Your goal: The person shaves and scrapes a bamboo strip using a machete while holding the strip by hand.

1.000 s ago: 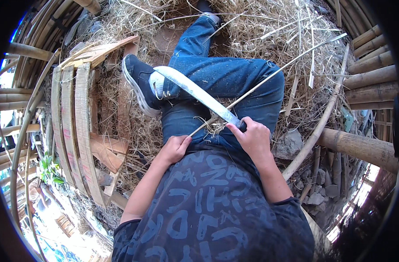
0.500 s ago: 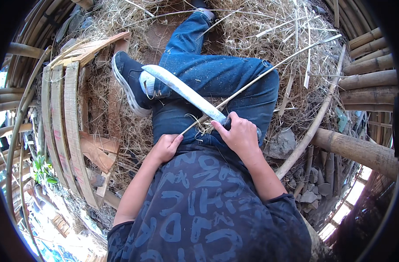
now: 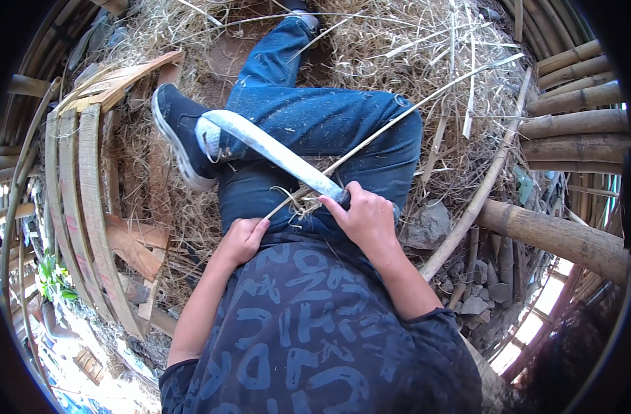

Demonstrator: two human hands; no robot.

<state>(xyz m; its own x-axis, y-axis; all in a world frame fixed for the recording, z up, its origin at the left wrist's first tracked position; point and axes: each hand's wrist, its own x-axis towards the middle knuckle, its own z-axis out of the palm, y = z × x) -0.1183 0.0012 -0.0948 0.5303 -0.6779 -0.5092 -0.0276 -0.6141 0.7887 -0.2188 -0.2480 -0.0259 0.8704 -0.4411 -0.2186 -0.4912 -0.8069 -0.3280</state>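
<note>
My left hand (image 3: pixel 244 240) is closed around the near end of a long thin bamboo strip (image 3: pixel 377 135), close to my waist. From there the strip slants up to the right across my bent leg. My right hand (image 3: pixel 364 212) grips the dark handle of a machete (image 3: pixel 274 150). Its pale curved blade points to the far left, reaching over my thigh to my ankle, and crosses above the strip. Where blade and strip meet, curled shavings (image 3: pixel 299 202) hang in my lap. The handle is mostly hidden by my fingers.
Heaps of shavings (image 3: pixel 377 41) cover the ground ahead. On the left stands a wooden slatted crate (image 3: pixel 91 200). To the right lie a grey rock (image 3: pixel 427 226), a long pole (image 3: pixel 478 196) and a thick bamboo pole (image 3: pixel 550 234). Bamboo walls (image 3: pixel 574 148) rise at the sides.
The whole view has shifted slightly, so everything sits a little further left. Both hands keep their holds, and the machete and strip stay almost the same relative to my legs.
</note>
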